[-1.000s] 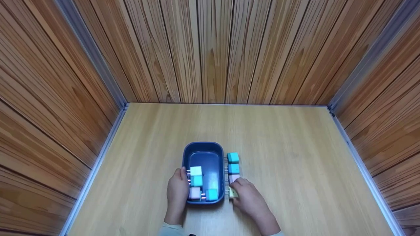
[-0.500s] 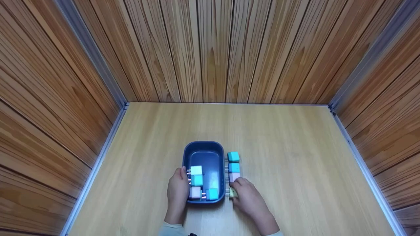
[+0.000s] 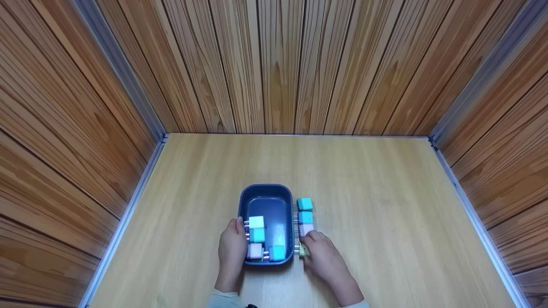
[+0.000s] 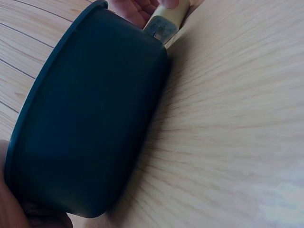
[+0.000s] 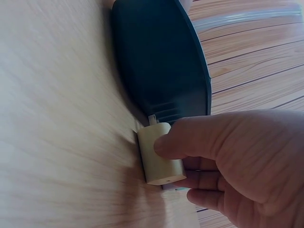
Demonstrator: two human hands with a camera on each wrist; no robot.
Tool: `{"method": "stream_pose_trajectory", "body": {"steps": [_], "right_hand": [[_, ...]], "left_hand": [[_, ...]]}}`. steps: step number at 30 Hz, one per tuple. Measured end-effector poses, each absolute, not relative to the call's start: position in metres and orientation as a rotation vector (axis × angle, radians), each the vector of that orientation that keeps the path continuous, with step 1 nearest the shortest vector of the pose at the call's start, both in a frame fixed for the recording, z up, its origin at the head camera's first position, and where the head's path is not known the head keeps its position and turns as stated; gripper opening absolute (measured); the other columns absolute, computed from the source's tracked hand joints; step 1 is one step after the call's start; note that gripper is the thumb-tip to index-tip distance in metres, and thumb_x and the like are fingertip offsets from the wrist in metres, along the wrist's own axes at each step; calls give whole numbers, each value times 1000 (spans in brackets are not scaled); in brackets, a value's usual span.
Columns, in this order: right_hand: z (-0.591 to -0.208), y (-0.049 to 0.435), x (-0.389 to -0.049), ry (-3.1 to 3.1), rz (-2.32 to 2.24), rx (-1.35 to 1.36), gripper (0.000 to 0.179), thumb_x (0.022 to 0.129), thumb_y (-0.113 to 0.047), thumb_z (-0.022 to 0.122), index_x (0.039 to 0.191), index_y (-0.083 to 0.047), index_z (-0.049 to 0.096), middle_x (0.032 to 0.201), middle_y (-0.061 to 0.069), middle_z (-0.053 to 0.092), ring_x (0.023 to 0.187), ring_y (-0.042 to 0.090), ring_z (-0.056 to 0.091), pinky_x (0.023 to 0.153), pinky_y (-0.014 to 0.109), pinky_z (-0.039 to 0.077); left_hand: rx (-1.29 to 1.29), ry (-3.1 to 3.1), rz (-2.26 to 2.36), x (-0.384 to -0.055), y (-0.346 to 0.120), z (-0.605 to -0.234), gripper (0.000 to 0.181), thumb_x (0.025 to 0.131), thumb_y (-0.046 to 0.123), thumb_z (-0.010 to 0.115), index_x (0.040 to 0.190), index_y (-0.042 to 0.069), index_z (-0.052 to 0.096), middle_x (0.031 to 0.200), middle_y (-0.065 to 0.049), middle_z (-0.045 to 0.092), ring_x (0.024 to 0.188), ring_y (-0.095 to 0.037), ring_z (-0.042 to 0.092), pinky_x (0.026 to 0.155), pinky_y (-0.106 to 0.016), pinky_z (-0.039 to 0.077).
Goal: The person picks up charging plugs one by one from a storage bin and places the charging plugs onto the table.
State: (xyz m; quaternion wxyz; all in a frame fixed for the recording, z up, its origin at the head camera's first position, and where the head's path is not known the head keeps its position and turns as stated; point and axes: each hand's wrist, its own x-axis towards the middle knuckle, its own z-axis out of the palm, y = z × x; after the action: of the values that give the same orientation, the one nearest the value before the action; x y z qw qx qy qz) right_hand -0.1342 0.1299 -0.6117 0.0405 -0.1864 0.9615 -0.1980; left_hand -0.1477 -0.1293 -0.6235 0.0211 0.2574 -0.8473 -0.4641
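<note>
In the head view my left hand (image 3: 232, 244) grips the near left side of a dark blue tray (image 3: 287, 205), thumb at the rim. Right of the tray, my right hand (image 3: 326, 257) pinches a pale yellow charger plug (image 5: 156, 152), which lies on the table with its metal prongs towards the tray wall. Beyond it, a pink charger plug (image 3: 305, 229), a blue one (image 3: 305, 217) and a teal one (image 3: 304, 204) form a row along the tray. Inside the tray, at its near end, are several more plugs, among them a white one (image 3: 256, 222) and a pink one (image 3: 255, 251).
A light wooden table (image 3: 376, 192) spreads around the tray. Wood-panelled walls (image 3: 278, 68) enclose it at the back and both sides, with metal strips (image 3: 124, 231) along the side edges.
The blue and pink plugs in the row have shifted very slightly away from me. Both hands keep their holds, and the tray stays nearly in place.
</note>
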Motion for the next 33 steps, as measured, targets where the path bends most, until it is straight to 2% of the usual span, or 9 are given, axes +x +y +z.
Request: {"method": "stream_pose_trajectory", "body": {"steps": [14, 19, 33], "right_hand": [[-612, 127, -135, 2942, -603, -522, 41, 88, -14, 78, 127, -8, 70, 109, -3, 61, 98, 13, 55, 89, 39, 51], [-612, 126, -135, 2977, -588, -518, 40, 87, -16, 79, 126, -10, 71, 106, -5, 61, 95, 11, 54, 87, 37, 51], [-613, 126, -135, 3018, -576, -529, 37, 86, -14, 81, 122, -11, 73, 107, -5, 64, 100, 13, 59, 92, 38, 51]], "left_hand": [[825, -2630, -1467, -148, -129, -623, 46, 110, 50, 35, 105, 14, 64, 75, -3, 51, 69, -21, 53, 59, -32, 40], [812, -2621, -1468, -147, -129, -621, 46, 110, 49, 35, 102, 13, 64, 73, -3, 48, 67, -21, 51, 58, -32, 38], [797, -2624, -1446, -147, -129, -622, 46, 110, 48, 35, 100, 13, 63, 73, -3, 48, 65, -21, 49, 57, -32, 37]]}}
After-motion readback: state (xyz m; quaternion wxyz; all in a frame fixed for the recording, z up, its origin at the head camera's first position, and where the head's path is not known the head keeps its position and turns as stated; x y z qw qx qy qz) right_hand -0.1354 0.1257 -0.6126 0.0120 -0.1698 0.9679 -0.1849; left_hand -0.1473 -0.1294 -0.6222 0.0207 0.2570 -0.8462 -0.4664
